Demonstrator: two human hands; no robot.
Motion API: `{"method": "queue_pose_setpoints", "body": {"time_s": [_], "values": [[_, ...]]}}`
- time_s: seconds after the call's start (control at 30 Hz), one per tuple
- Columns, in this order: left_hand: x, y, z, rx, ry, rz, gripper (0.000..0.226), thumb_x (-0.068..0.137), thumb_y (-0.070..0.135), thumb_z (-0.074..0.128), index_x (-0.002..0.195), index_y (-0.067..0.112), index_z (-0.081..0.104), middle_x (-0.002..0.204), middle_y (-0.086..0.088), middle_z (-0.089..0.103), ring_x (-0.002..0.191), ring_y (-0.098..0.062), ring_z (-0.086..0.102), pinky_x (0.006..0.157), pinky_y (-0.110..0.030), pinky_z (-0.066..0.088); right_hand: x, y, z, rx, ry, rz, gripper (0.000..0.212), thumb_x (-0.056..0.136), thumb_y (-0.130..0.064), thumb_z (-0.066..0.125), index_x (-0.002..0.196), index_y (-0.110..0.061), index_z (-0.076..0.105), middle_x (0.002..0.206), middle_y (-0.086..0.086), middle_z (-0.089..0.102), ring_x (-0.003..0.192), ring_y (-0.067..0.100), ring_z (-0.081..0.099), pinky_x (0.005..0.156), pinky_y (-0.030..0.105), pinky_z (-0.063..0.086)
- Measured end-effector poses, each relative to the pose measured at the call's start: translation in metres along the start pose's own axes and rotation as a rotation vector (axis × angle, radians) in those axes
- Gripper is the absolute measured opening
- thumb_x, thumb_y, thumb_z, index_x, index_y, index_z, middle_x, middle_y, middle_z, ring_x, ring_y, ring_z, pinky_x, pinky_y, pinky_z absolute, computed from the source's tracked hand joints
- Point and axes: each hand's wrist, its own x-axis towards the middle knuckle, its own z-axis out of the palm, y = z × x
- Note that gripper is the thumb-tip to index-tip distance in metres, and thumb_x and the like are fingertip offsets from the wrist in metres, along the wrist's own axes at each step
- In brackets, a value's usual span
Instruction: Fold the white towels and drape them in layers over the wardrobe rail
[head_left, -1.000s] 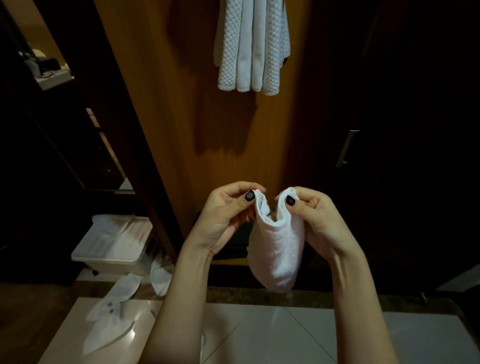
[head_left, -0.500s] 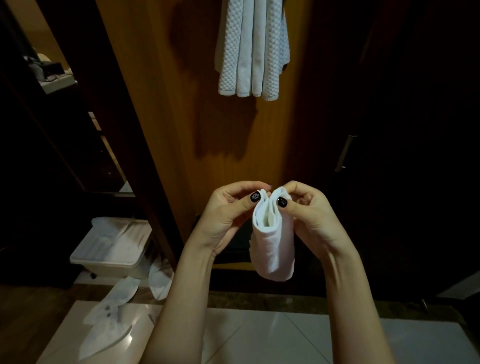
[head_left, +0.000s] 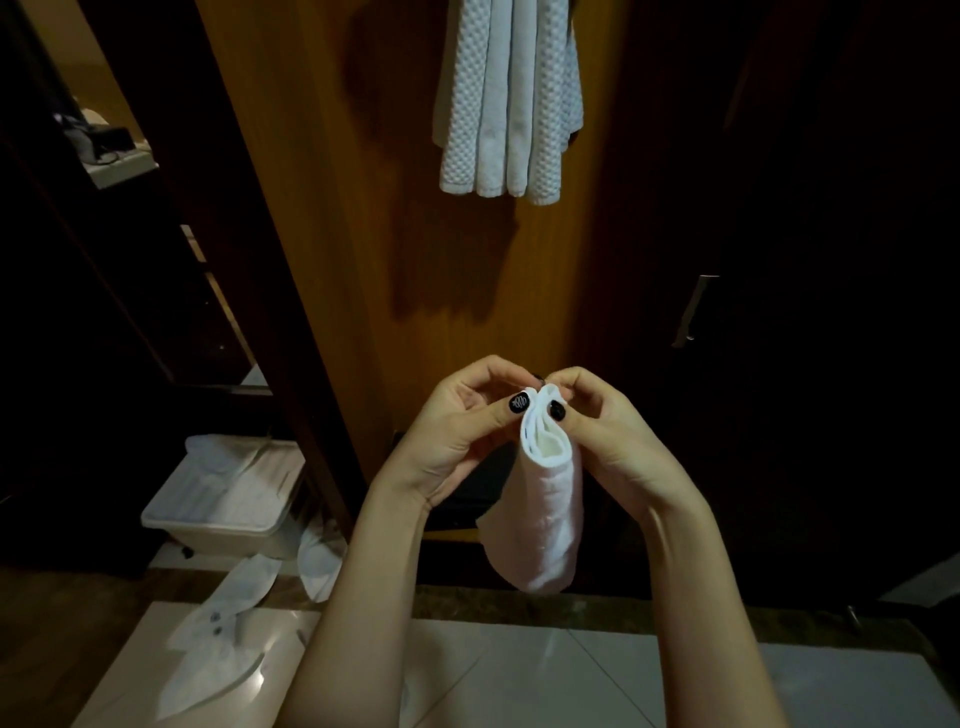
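Several folded towels (head_left: 506, 98) already hang at the far top (the rail itself is out of view). The left hand (head_left: 457, 436) and right hand (head_left: 613, 441) pinch another small towel (head_left: 545, 519), doubled but not yet draped.

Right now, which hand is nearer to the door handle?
Right. The right hand is below and left of the handle; the left hand is farther left, across the towel both pinch.
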Motion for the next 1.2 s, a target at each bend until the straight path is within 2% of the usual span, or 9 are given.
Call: {"method": "queue_pose_setpoints", "body": {"time_s": [0.2, 0.3, 0.4, 0.5, 0.6, 0.7, 0.93, 1.0, 1.2], "values": [[0.0, -0.001, -0.002, 0.176, -0.027, -0.037, 0.022, 0.081, 0.015, 0.066, 0.101, 0.015, 0.076, 0.1, -0.005, 0.073, 0.096, -0.019, 0.067, 0.081, -0.026, 0.054, 0.001, 0.007, -0.004, -0.087, 0.063, 0.046, 0.033, 0.075, -0.034, 0.073, 0.105, -0.019, 0.068, 0.107, 0.001, 0.07, 0.101, 0.02, 0.068, 0.088, 0.037, 0.054], [0.005, -0.004, -0.003, 0.328, 0.102, 0.017, 0.017, 0.083, 0.02, 0.065, 0.097, 0.015, 0.073, 0.086, 0.002, 0.072, 0.076, -0.011, 0.061, 0.068, -0.02, 0.05, -0.002, 0.0, -0.009, -0.18, 0.166, -0.024, 0.04, 0.077, -0.049, 0.065, 0.111, -0.028, 0.068, 0.117, -0.002, 0.069, 0.113, 0.017, 0.064, 0.097, 0.035, 0.052], [0.014, -0.006, -0.007, 0.386, 0.29, 0.104, 0.011, 0.088, 0.014, 0.064, 0.096, 0.013, 0.071, 0.076, 0.005, 0.069, 0.065, -0.005, 0.059, 0.064, -0.018, 0.049, -0.011, -0.012, -0.014, -0.219, 0.121, -0.127, 0.057, 0.074, -0.07, 0.061, 0.115, -0.031, 0.068, 0.12, -0.005, 0.069, 0.116, 0.008, 0.062, 0.097, 0.028, 0.051], [0.018, -0.008, -0.003, 0.418, 0.357, 0.147, 0.012, 0.091, 0.008, 0.063, 0.1, 0.01, 0.07, 0.075, 0.003, 0.07, 0.066, -0.005, 0.062, 0.065, -0.016, 0.05, -0.012, -0.013, -0.009, -0.37, 0.143, -0.125, 0.053, 0.075, -0.04, 0.077, 0.124, -0.027, 0.06, 0.116, -0.012, 0.068, 0.111, -0.003, 0.061, 0.094, 0.019, 0.051], [0.02, -0.008, 0.004, 0.472, 0.357, 0.176, 0.013, 0.091, 0.008, 0.064, 0.103, 0.01, 0.069, 0.08, 0.001, 0.071, 0.068, -0.006, 0.064, 0.065, -0.017, 0.051, 0.0, -0.008, 0.0, -0.432, 0.253, -0.16, 0.025, 0.082, -0.017, 0.077, 0.105, -0.021, 0.067, 0.096, -0.008, 0.071, 0.09, 0.001, 0.066, 0.077, 0.019, 0.053], [0.023, -0.007, 0.004, 0.493, 0.413, 0.235, 0.014, 0.091, 0.007, 0.064, 0.103, 0.012, 0.066, 0.085, -0.002, 0.069, 0.066, -0.004, 0.062, 0.063, -0.016, 0.05, 0.012, -0.01, -0.002, -0.384, 0.294, -0.199, 0.011, 0.084, -0.015, 0.074, 0.093, -0.01, 0.069, 0.083, -0.003, 0.069, 0.077, 0.006, 0.065, 0.068, 0.021, 0.051], [0.018, -0.032, -0.017, 0.836, 0.494, 0.208, 0.004, 0.088, 0.019, 0.069, 0.084, 0.018, 0.068, 0.08, 0.009, 0.068, 0.075, 0.002, 0.061, 0.066, -0.011, 0.045, 0.036, -0.022, -0.011, -0.125, 0.358, -0.234, 0.014, 0.083, -0.015, 0.074, 0.094, -0.006, 0.071, 0.087, 0.008, 0.071, 0.08, 0.017, 0.067, 0.069, 0.028, 0.053], [0.015, -0.045, -0.017, 0.896, 0.464, 0.186, 0.007, 0.087, 0.021, 0.071, 0.083, 0.017, 0.068, 0.078, 0.004, 0.068, 0.074, -0.006, 0.062, 0.062, -0.017, 0.045, 0.041, -0.026, -0.014, -0.052, 0.376, -0.246, 0.017, 0.081, -0.016, 0.075, 0.094, -0.006, 0.071, 0.087, 0.01, 0.071, 0.08, 0.02, 0.066, 0.07, 0.03, 0.053], [0.006, -0.054, -0.008, 0.858, 0.607, 0.274, 0.032, 0.086, 0.021, 0.072, 0.109, 0.029, 0.051, 0.1, 0.01, 0.062, 0.09, -0.005, 0.063, 0.076, -0.016, 0.052, 0.051, -0.037, -0.011, 0.048, 0.411, -0.294, 0.008, 0.083, -0.013, 0.073, 0.09, -0.01, 0.071, 0.083, 0.005, 0.072, 0.078, 0.018, 0.068, 0.069, 0.029, 0.055]]}}
